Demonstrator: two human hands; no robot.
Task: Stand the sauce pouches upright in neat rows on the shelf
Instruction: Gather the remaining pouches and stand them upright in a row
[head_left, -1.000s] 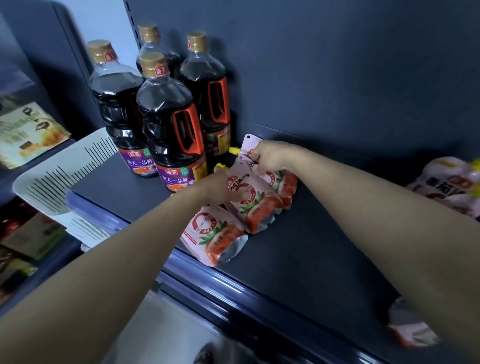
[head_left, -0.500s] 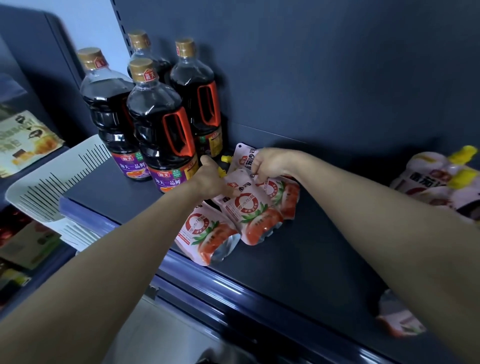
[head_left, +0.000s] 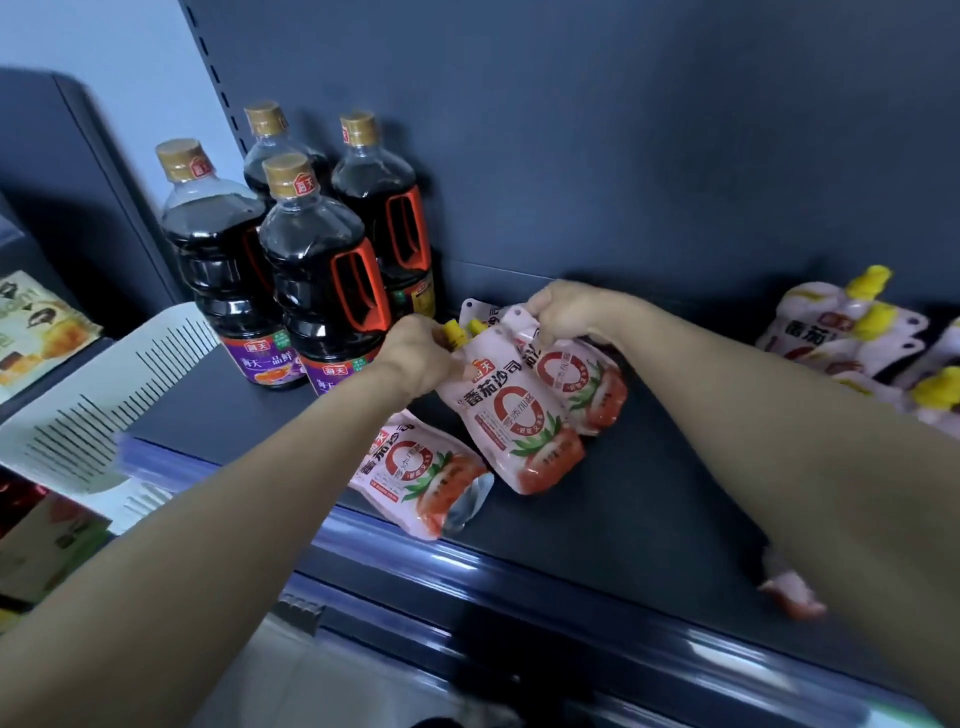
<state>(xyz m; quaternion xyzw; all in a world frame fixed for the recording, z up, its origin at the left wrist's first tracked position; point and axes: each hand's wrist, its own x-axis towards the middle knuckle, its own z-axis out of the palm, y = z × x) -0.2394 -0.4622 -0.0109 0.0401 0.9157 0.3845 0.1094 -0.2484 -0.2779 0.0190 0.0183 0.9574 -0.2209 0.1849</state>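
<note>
left hand (head_left: 415, 358) and right hand (head_left: 566, 312) fingers are pinching the top of the pink plastic sauce pouch (head_left: 514, 421), base slanting toward the front edge of the dark shelf (head_left: 649, 493)

Pretty dim in here, and everything's got a bluish cast. The brightest bit is the pale wall (head_left: 130, 62) up at 11 o'clock. The soy bottles (head_left: 311, 249) catch small glints on their shoulders and throw soft shadows onto the back panel (head_left: 623, 156). The shelf rail (head_left: 467, 566) at 6 has a streaky sheen and bows from the wide lens. Print on the middle pouch (head_left: 519, 415) is sharp, but the loose pouch (head_left: 789, 597) at 4 and the white basket (head_left: 78, 415) at 9 are smeared.
</note>
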